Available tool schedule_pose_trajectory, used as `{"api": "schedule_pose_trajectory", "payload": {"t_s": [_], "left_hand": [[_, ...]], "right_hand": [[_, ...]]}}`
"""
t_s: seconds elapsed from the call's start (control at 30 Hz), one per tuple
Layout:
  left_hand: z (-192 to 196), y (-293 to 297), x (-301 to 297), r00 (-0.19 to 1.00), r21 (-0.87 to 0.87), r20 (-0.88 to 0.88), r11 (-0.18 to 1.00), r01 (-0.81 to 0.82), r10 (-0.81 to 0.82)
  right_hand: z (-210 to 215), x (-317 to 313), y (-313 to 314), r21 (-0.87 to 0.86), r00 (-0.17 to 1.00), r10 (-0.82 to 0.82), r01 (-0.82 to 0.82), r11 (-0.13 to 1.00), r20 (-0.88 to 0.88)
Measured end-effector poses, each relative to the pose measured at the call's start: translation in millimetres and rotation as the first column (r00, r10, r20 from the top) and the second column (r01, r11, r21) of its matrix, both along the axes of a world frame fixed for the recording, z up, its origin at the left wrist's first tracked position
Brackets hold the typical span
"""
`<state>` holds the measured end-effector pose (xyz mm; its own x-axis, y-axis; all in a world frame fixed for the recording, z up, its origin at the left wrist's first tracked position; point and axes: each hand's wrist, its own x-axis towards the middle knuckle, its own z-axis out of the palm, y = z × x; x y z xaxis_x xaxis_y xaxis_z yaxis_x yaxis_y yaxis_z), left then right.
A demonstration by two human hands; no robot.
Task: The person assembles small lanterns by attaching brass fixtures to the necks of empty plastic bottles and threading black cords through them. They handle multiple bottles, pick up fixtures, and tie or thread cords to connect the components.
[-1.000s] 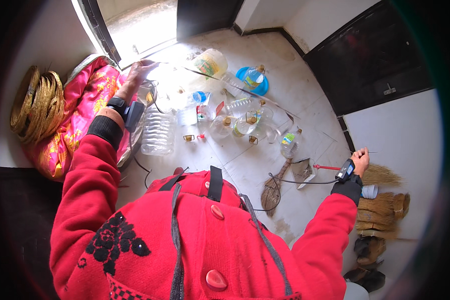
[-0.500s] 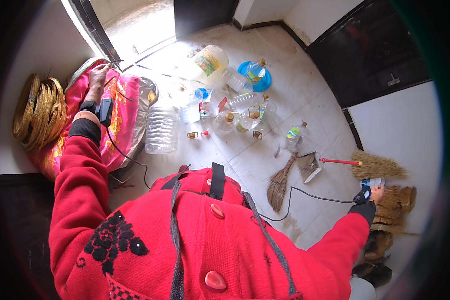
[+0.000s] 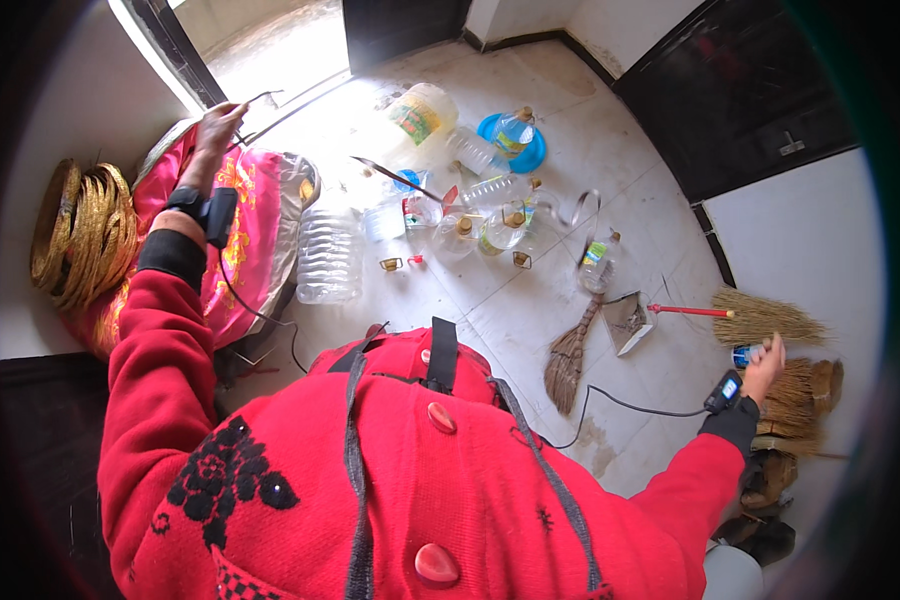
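Left hand (image 3: 215, 125) pinched a thin grey wire strand (image 3: 270, 112), raised over the pink-and-gold quilted cushion (image 3: 255, 230), clear of the floor clutter. Right hand (image 3: 765, 365) reached toward straw brooms (image 3: 795, 395); its grip could not be told.

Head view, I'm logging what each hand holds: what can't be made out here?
- Left hand: grips a thin dark strip; its material is too small to tell.
- Right hand: beside the straw brooms; fingers curled, contents hidden.
- Floor below the person: hidden by the red coat.
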<state>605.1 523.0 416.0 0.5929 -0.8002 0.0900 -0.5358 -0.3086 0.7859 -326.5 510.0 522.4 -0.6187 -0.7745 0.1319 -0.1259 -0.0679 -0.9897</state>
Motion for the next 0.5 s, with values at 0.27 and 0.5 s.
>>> {"api": "schedule_pose_trajectory", "payload": {"t_s": [0.27,0.5], "left_hand": [[43.4,-54.8,-176.6,0.911,-0.135,-0.075,0.909,0.393,-0.405],[69.3,-43.8,-266.2,0.764,-0.256,-0.222,0.792,0.554,-0.606]], "right_hand": [[-45.3,239.5,-56.8,0.175,0.861,0.505,-0.507,0.844,0.058],[-49.4,385.7,-46.0,0.190,0.575,0.790,-0.818,0.543,0.216]]}}
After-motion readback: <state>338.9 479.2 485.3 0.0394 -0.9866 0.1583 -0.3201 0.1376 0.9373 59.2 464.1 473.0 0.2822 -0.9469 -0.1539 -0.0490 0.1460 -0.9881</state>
